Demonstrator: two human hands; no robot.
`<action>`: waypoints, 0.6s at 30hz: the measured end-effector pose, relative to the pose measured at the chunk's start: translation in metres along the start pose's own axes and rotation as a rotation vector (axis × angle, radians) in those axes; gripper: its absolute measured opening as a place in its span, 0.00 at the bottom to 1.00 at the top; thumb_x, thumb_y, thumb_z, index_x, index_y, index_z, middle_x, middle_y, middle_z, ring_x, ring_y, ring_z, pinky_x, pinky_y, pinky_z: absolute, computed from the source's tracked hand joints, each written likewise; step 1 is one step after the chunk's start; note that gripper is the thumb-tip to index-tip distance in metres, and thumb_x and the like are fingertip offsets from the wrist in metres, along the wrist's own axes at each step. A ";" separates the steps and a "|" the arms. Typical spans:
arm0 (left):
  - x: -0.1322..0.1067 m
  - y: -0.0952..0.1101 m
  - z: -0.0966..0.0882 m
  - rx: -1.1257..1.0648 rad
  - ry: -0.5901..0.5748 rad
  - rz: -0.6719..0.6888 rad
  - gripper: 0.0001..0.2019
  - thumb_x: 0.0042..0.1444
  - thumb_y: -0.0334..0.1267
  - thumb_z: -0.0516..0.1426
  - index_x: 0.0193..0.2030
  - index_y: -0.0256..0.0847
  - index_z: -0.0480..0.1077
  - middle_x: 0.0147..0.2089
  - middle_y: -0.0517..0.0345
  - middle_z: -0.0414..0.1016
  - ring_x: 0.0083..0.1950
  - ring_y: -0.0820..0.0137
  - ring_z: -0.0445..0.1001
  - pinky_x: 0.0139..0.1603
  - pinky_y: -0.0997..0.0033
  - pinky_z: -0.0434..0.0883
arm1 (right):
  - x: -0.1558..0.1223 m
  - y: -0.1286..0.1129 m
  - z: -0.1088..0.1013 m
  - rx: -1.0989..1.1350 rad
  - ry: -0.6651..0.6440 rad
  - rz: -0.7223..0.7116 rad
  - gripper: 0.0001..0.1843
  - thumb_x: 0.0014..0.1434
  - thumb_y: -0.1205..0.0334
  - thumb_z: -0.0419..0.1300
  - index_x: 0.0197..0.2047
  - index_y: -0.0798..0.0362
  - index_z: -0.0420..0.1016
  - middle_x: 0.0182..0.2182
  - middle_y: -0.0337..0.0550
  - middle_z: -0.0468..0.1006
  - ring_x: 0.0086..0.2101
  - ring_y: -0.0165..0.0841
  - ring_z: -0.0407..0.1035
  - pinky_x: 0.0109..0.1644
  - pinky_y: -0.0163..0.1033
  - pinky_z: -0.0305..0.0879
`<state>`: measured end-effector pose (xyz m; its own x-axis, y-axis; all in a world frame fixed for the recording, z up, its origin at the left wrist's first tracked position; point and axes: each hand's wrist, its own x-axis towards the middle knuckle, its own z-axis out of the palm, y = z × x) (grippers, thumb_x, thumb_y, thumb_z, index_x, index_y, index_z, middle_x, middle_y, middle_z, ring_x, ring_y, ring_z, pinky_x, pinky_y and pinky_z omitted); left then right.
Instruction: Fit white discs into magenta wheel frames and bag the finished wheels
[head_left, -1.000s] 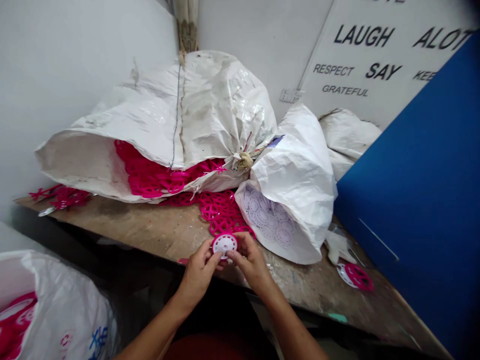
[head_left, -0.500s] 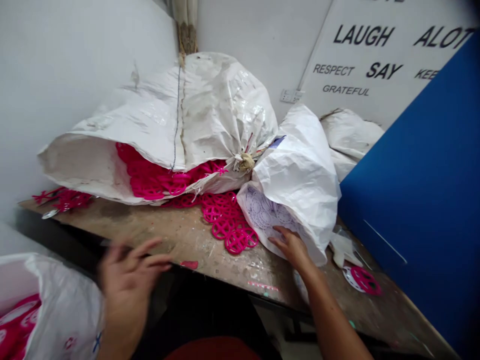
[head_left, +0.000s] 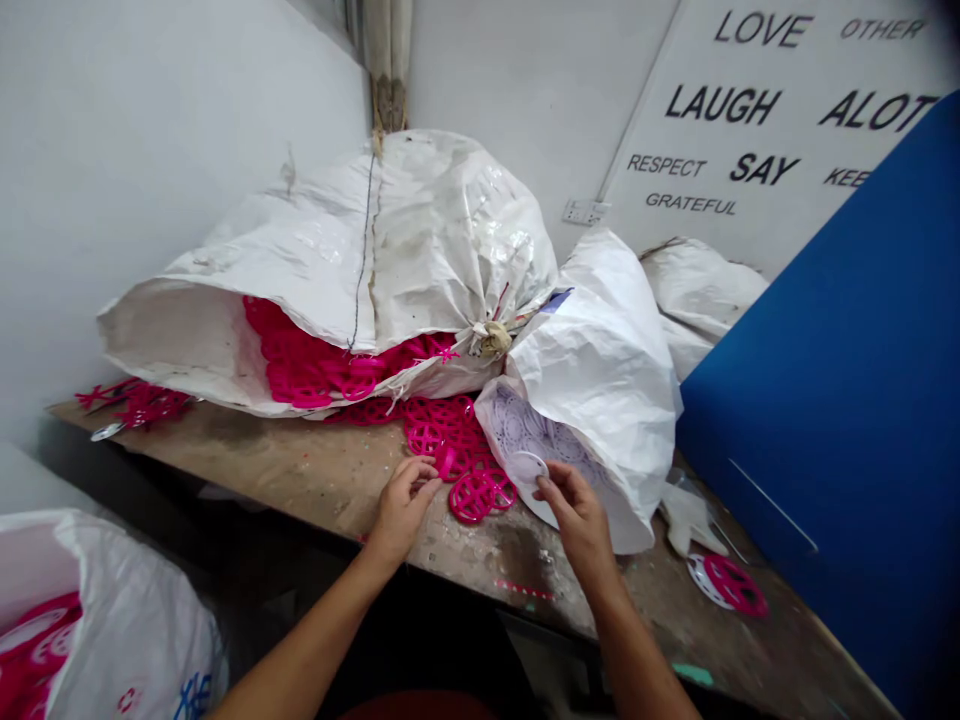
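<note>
My left hand point(head_left: 405, 500) is closed on a round pink plastic piece point(head_left: 445, 460), pinched between thumb and fingers and tilted up. Under and behind it, a pile of pink openwork discs point(head_left: 474, 497) lies on the table. In my right hand point(head_left: 576, 505) is a pale round disc point(head_left: 526, 467), gripped by its right edge. That disc is just in front of the mouth of a white sack point(head_left: 600, 340), where many pale lilac openwork discs point(head_left: 532, 425) show inside. The two hands are apart, at about the same height.
A large white sack point(head_left: 315, 250) lies on the worn table point(head_left: 330, 465), open on pink parts. Another sack point(head_left: 150, 600) with pink pieces stands lower left. At right are a blue panel point(head_left: 832, 430), a white-and-pink disc pair point(head_left: 727, 583) and a white cloth-like item point(head_left: 686, 515).
My left hand has moved from the table's front edge up to the pink pile and pinched a pink piece. My right hand has drawn back from the sack's mouth with a pale disc.
</note>
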<state>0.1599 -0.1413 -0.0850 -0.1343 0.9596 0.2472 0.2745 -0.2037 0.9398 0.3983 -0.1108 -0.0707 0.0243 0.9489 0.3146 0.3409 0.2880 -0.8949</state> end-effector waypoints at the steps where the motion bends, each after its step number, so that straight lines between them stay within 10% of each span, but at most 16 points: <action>1: -0.006 0.008 0.001 -0.225 -0.013 -0.114 0.05 0.56 0.38 0.54 0.35 0.38 0.67 0.44 0.51 0.72 0.47 0.64 0.71 0.49 0.62 0.68 | -0.005 -0.010 0.012 0.142 -0.046 0.041 0.20 0.57 0.52 0.57 0.50 0.52 0.69 0.35 0.43 0.76 0.32 0.34 0.71 0.36 0.40 0.69; 5: -0.026 0.032 0.006 -0.729 -0.096 -0.381 0.15 0.55 0.44 0.57 0.45 0.40 0.63 0.44 0.53 0.74 0.42 0.68 0.74 0.48 0.62 0.70 | -0.021 -0.037 0.052 0.139 -0.163 -0.053 0.19 0.58 0.56 0.58 0.52 0.50 0.70 0.39 0.45 0.74 0.36 0.35 0.70 0.40 0.40 0.68; 11: -0.039 0.031 -0.001 -0.466 -0.067 -0.285 0.18 0.57 0.47 0.53 0.50 0.39 0.66 0.47 0.51 0.74 0.42 0.66 0.74 0.42 0.67 0.72 | -0.032 -0.040 0.064 -0.127 -0.206 -0.330 0.16 0.61 0.62 0.54 0.50 0.47 0.75 0.41 0.46 0.73 0.42 0.35 0.69 0.47 0.40 0.65; 18: -0.046 0.031 -0.004 -0.199 -0.050 -0.092 0.14 0.59 0.42 0.52 0.48 0.40 0.71 0.48 0.53 0.75 0.47 0.65 0.73 0.49 0.68 0.68 | -0.033 -0.043 0.065 0.000 -0.360 -0.138 0.10 0.61 0.59 0.54 0.41 0.51 0.75 0.32 0.41 0.74 0.30 0.30 0.68 0.32 0.34 0.64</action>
<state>0.1702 -0.1922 -0.0660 -0.1009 0.9834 0.1506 0.0697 -0.1441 0.9871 0.3216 -0.1463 -0.0630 -0.3538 0.8857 0.3007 0.3176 0.4162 -0.8520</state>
